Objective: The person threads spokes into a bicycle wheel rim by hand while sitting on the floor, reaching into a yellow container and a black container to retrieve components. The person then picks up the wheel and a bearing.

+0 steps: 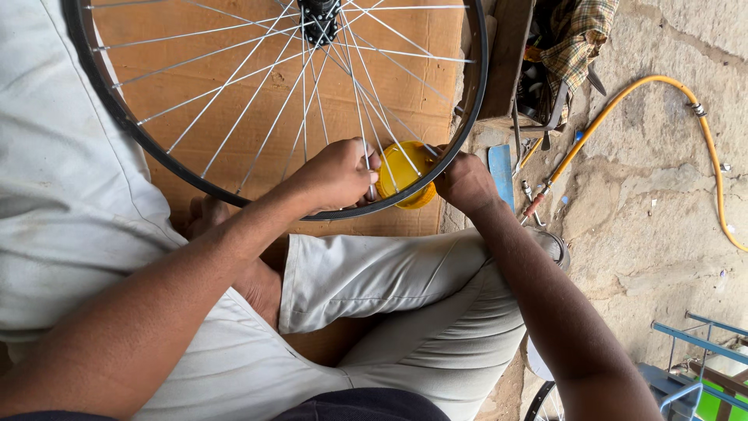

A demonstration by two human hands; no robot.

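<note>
Head view: your left hand (336, 173) pinches a spoke (365, 156) and your right hand (465, 181) grips the bicycle wheel rim (460, 140) near the cardboard's lower edge; steady the rim next.

We look through one camera worn on the head, facing steeply down and close over our lap. Our hands and a wheel (273, 101) fill the upper middle; stone floor (647, 226) runs along the right edge.
</note>
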